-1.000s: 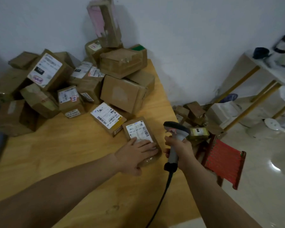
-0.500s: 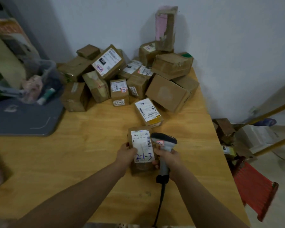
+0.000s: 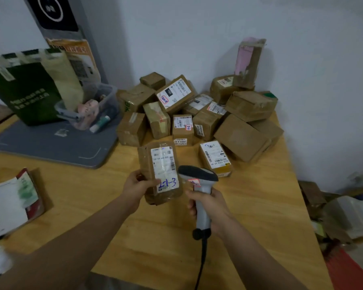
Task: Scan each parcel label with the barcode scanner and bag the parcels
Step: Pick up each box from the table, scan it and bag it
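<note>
My left hand (image 3: 137,186) grips a brown taped parcel (image 3: 160,172) by its left edge and holds it up above the wooden table (image 3: 260,216). Its white label faces me, with blue handwriting at the bottom. My right hand (image 3: 208,204) grips the handle of a grey barcode scanner (image 3: 198,178), whose dark head sits just right of the parcel's lower label. The scanner's black cable hangs down toward the table's near edge. A heap of several brown parcels (image 3: 199,114) fills the table's far corner, and one labelled parcel (image 3: 215,158) lies flat in front of it.
A grey mat (image 3: 57,145) lies at the left with a clear plastic tub (image 3: 92,107) and a green and cream bag (image 3: 32,88) on it. A white and red packet (image 3: 13,201) lies at the left edge. Boxes and bags (image 3: 344,214) clutter the floor at the right.
The parcel went from flat on the table under my left hand to lifted and gripped by its edge. The scanner came in close to its label. My view turned left.
</note>
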Motion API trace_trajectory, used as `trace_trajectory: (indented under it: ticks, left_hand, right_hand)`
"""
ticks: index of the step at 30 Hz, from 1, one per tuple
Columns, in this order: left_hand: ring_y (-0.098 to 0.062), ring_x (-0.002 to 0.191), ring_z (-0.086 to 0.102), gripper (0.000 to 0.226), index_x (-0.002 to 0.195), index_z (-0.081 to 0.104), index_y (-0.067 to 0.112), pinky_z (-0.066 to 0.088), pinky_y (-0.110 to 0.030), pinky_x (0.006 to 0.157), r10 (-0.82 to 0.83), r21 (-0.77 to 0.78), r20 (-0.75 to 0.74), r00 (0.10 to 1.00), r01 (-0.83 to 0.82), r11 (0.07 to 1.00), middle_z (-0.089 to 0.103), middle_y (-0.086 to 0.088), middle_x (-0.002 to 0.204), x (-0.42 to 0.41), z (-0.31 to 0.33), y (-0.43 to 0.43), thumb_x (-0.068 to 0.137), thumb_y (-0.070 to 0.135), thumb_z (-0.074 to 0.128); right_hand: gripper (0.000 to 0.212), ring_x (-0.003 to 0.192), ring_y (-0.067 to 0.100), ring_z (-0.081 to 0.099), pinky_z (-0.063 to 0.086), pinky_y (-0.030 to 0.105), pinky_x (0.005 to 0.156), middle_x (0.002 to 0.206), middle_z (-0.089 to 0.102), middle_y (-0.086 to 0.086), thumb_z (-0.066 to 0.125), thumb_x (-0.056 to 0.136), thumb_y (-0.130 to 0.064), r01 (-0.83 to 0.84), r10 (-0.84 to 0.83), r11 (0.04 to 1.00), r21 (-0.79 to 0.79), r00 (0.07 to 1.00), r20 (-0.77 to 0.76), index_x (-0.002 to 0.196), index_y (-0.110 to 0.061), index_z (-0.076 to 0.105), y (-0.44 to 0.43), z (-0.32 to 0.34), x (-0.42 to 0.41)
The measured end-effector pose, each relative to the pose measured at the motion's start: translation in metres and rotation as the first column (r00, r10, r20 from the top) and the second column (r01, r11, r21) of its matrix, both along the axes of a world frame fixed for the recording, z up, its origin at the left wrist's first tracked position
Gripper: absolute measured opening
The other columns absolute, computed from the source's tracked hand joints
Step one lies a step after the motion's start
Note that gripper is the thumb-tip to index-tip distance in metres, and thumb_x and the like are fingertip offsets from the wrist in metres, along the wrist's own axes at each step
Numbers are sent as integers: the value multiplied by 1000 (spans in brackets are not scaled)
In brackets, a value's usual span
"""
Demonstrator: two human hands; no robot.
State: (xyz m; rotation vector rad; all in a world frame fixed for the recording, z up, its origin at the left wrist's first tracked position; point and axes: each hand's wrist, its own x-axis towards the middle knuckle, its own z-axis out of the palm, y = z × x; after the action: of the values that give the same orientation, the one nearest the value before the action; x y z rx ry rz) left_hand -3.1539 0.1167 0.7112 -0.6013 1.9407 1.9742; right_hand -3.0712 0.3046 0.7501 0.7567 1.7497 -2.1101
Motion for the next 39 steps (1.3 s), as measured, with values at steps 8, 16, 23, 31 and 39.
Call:
trace_trajectory:
  ticks: [8, 16, 23, 31, 39]
  left_hand:
    - [-19, 97, 59, 62, 126, 51, 7, 47, -29, 78, 325, 24, -106, 940, -325, 945, 63, -5, 111, -8, 4, -23, 72, 1, 80]
    - [-19, 99, 64, 59, 120, 57, 6, 51, -28, 80, 406, 14, -142, 903, -409, 913, 67, -4, 108, -22, 6, -31, 67, 5, 84]
    - [-20, 100, 64, 60, 120, 57, 6, 50, -24, 72, 433, 12, -141, 890, -436, 900, 67, -5, 109, -22, 2, -34, 66, 7, 85]
    - [-23, 103, 64, 61, 121, 55, 4, 53, -33, 85, 448, 4, -142, 882, -452, 892, 66, -8, 111, -20, 3, -37, 67, 7, 84]
    - [-18, 96, 58, 64, 125, 51, 3, 50, -29, 82, 463, 34, -147, 874, -463, 886, 60, -2, 102, -14, 8, -38, 70, 5, 83]
  right_hand:
    - [14, 42, 15, 50, 43, 22, 42, 56, 59, 8, 71, 79, -11, -5, 12, 968, -251, 1000, 25, 75, -7, 58, -27, 41, -28]
    - [14, 39, 13, 47, 41, 20, 41, 56, 54, 7, 69, 81, -10, -25, 39, 932, -362, 999, 31, 74, -8, 57, -55, 53, -32]
    - [14, 37, 12, 46, 41, 19, 40, 54, 53, 6, 69, 82, -10, 38, -23, 906, -421, 999, 39, 75, -8, 57, -67, 58, -35]
    - [19, 40, 13, 45, 40, 19, 41, 54, 53, 6, 69, 82, -9, 36, -18, 897, -440, 999, 44, 66, -9, 59, -75, 61, -33]
    - [19, 39, 13, 46, 40, 19, 41, 54, 53, 6, 70, 82, -9, 24, -9, 909, -416, 999, 38, 67, -9, 58, -78, 62, -32]
